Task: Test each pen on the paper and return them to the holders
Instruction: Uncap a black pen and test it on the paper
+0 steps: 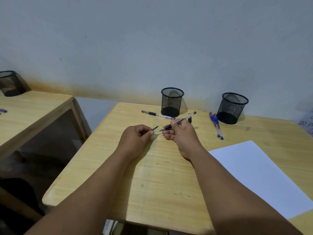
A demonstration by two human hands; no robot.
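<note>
My right hand (pixel 182 134) grips a black pen (pixel 183 118) with its bare tip pointing left. My left hand (pixel 135 138) pinches the small dark pen cap (pixel 155 128), a short gap from that tip. Another black pen (pixel 158 114) lies on the wooden table (pixel 152 175) in front of the left black mesh holder (pixel 171 101). Two blue pens (pixel 216 124) lie side by side next to the right mesh holder (pixel 232 107). A white sheet of paper (pixel 260 173) lies at the right.
A second wooden table (pixel 33 112) stands to the left across a gap, with a third mesh holder (pixel 10 83) and a blue pen (pixel 3 111) on it. A grey wall runs behind both tables. Another written sheet (pixel 307 122) shows at the far right edge.
</note>
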